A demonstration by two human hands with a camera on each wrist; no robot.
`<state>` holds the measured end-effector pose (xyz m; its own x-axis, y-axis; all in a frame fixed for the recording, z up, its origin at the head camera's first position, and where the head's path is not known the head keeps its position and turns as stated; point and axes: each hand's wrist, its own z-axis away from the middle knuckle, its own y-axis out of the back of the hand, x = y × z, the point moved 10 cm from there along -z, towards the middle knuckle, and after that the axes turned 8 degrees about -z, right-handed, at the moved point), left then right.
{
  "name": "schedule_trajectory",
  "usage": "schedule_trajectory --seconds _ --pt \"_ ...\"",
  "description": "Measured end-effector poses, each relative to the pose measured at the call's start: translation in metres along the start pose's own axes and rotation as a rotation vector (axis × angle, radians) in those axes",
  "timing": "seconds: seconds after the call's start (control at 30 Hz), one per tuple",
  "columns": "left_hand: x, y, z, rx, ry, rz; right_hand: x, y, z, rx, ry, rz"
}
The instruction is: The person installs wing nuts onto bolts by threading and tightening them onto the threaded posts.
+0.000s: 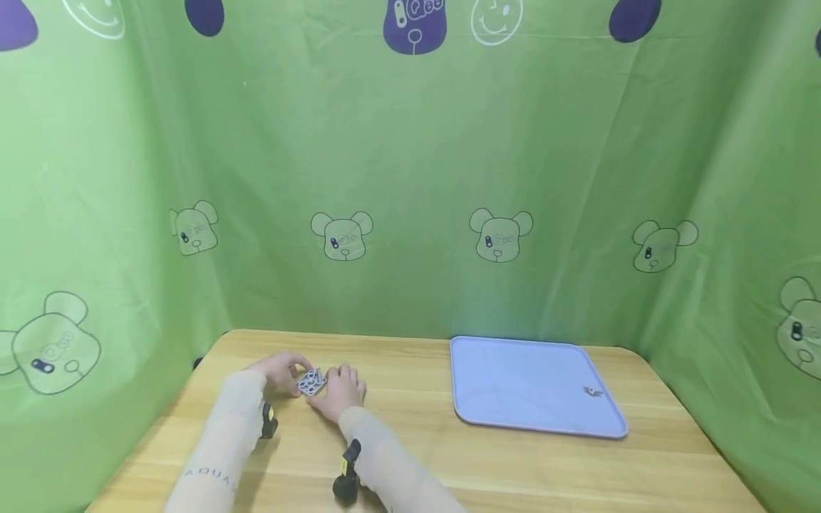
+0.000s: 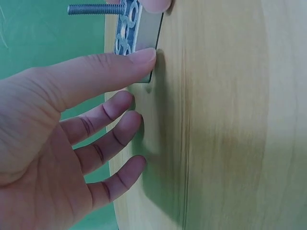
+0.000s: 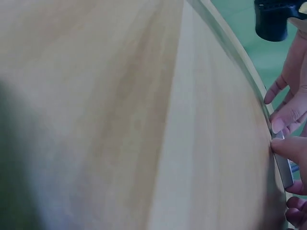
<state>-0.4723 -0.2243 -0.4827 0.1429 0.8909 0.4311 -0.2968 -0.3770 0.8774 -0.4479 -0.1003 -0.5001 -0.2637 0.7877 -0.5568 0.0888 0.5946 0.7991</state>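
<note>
A small square metal block (image 1: 312, 382) with round holes in its top face lies low over the wooden table, toward the left. A threaded bolt (image 2: 96, 9) stands upright out of that face. My left hand (image 1: 280, 370) holds the block from the left; its thumb (image 2: 110, 69) presses a side wall near one corner, while the index finger is hidden behind. The other left fingers curl loosely below. From the right, my right hand (image 1: 343, 394) pinches the block, with its thumb (image 3: 290, 147) on the near side wall and a fingertip at the far end.
On the right half of the table (image 1: 513, 463) lies a pale blue tray (image 1: 513, 377). Small metallic pieces (image 1: 593, 391) sit near its right edge. Green curtains (image 1: 410, 157) with bear-head prints enclose the table's back and sides.
</note>
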Motion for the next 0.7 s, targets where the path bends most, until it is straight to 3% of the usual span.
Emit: schedule_trajectory --seconds 0.33,0.47,0.7 --pt "0.017 -0.003 0.015 0.001 -0.025 -0.045 0.008 0.008 0.001 -0.128 0.07 -0.114" --pt "0.03 -0.007 0.019 0.023 -0.078 -0.105 0.016 0.014 0.003 -0.186 0.091 -0.148" --pt "0.058 -0.02 0.026 0.022 -0.098 -0.175 0.039 0.03 0.013 -0.259 0.111 -0.178"
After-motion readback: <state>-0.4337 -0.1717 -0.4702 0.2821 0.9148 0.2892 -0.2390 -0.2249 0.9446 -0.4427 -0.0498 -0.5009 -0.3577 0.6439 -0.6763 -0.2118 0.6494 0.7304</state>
